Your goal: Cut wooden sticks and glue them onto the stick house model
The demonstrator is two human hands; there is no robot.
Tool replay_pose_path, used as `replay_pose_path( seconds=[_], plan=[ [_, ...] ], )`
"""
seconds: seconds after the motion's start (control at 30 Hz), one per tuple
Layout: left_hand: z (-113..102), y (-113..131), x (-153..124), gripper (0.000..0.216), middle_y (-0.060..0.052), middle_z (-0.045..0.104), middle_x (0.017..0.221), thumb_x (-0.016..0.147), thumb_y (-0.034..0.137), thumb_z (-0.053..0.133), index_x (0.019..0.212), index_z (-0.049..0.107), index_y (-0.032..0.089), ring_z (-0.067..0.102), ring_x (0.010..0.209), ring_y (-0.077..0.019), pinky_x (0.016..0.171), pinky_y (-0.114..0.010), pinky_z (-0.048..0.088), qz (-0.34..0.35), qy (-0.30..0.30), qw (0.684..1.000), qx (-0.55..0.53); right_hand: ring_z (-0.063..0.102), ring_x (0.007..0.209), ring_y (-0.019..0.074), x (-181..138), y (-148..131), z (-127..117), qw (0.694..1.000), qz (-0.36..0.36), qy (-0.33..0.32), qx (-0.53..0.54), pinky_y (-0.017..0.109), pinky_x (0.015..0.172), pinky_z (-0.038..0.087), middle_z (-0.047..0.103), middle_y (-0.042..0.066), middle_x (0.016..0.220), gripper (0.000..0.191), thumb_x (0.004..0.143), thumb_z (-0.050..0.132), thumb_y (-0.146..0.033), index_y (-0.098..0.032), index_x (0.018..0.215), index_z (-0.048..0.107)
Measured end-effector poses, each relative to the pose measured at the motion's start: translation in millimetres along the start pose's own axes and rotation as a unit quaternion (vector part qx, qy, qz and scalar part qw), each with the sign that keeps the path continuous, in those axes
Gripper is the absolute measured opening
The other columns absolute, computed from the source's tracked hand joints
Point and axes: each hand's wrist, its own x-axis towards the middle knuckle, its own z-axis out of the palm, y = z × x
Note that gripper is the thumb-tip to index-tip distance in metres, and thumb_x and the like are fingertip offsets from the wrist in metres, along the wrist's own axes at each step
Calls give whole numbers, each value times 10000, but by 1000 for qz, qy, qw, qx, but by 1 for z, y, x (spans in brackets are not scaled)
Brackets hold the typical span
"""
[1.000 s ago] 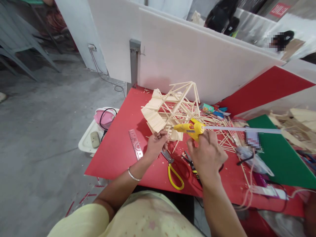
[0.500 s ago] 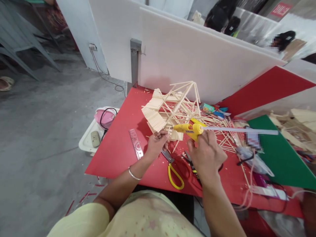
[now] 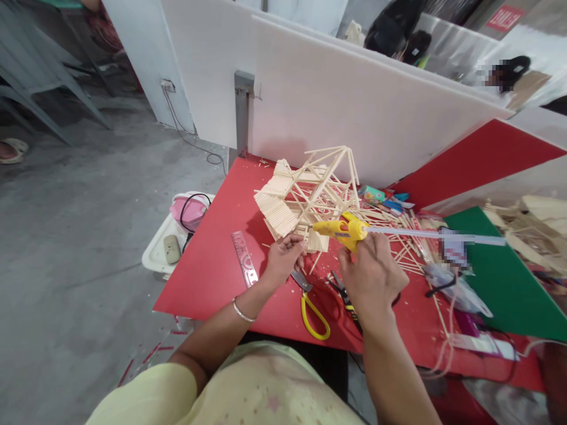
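My right hand (image 3: 374,271) is wrapped round a yellow glue gun (image 3: 340,231), from whose back a long, pale glue stick (image 3: 411,233) sticks out. The nozzle points left, close to my left hand (image 3: 286,257). With finger and thumb pressed together, my left hand pinches a thin wooden stick (image 3: 306,234) at the near edge of a model built of wooden sticks (image 3: 277,213). Slatted panels and an open frame of struts make up the model. Below my hands lie yellow-handled scissors (image 3: 315,316) and dark pliers (image 3: 345,298).
A clear ruler (image 3: 244,260) lies left on the red table (image 3: 199,277). Loose sticks (image 3: 403,254), a plastic bag (image 3: 458,289) and a green board (image 3: 496,277) are at the right. A white panel (image 3: 354,100) stands behind. A white bin (image 3: 155,254) stands on the floor.
The glue gun and its glue stick have shifted slightly right with my right hand. My left hand has barely moved and stays at the model's near edge.
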Motion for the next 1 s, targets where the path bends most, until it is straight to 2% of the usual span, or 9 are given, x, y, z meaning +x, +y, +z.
replay_pose_path(
  seconds=[0.13, 0.37, 0.57, 0.73, 1.0],
  plan=[
    [3, 3, 0, 395, 29, 637, 610, 702, 467, 813, 861, 620, 161, 522, 370, -74, 343, -187, 374, -4, 3, 1000, -4, 424, 649, 118, 1, 0, 2, 1000, 6, -6, 15, 304, 545, 195, 612, 59, 1027, 270, 925, 514, -292, -160, 1092, 680],
    [4, 3, 3, 367, 32, 641, 597, 715, 453, 805, 851, 622, 166, 525, 368, -80, 343, -192, 388, 1, -6, 1000, 0, 422, 641, 113, 2, 1, 4, 999, 22, -7, 23, 299, 546, 191, 601, 69, 1019, 254, 906, 520, -288, -160, 1048, 686],
    [5, 2, 4, 345, 27, 652, 592, 727, 430, 798, 862, 625, 164, 527, 363, -84, 336, -187, 391, -4, -13, 1000, -3, 449, 641, 120, 2, 1, 5, 999, 12, 19, 24, 296, 553, 218, 621, 61, 999, 265, 938, 511, -318, -167, 1059, 692],
    [3, -1, 5, 346, 24, 659, 600, 742, 432, 796, 879, 622, 165, 532, 370, -86, 341, -186, 404, -8, -22, 1000, -15, 459, 644, 129, 1, 1, 2, 1000, -1, 7, 27, 300, 564, 245, 640, 74, 1048, 276, 952, 509, -334, -159, 1068, 688],
    [3, 0, 5, 371, 22, 659, 602, 768, 506, 761, 849, 624, 171, 529, 371, -78, 341, -177, 397, -16, -29, 999, -6, 495, 644, 123, 0, 0, 3, 1000, -14, 14, 21, 292, 558, 263, 657, 60, 1019, 255, 960, 511, -326, -153, 1014, 690]
  ],
)
